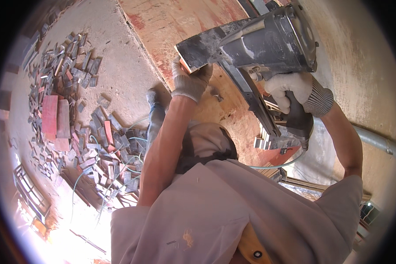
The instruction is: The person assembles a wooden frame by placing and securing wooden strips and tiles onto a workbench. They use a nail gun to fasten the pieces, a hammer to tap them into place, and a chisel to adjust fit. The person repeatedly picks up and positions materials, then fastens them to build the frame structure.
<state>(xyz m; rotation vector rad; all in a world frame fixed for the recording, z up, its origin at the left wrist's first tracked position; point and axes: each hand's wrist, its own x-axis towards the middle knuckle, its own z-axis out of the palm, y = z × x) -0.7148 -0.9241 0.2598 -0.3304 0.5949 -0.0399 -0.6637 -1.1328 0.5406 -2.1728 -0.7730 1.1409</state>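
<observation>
My right hand (290, 90), in a pale knitted work glove, is wrapped round the handle of a black, dust-covered nail gun (268, 42). The gun's long magazine (251, 99) slants down toward me, and its nose is over a dark-faced wooden board (200, 48). Whether the nose touches the board cannot be made out. My left hand (191, 81), gloved too, grips the board's near end from below, its fingers partly hidden. Beneath lies a reddish-brown plywood work surface (163, 26).
Wood offcuts (114, 145) litter the floor at left, with a larger red board (49, 114) among them. A thin air hose (286, 165) runs from the gun's handle behind my body. Small wood strips (266, 138) are stacked below the magazine. A wall (356, 57) and grey pipe (374, 138) stand at right.
</observation>
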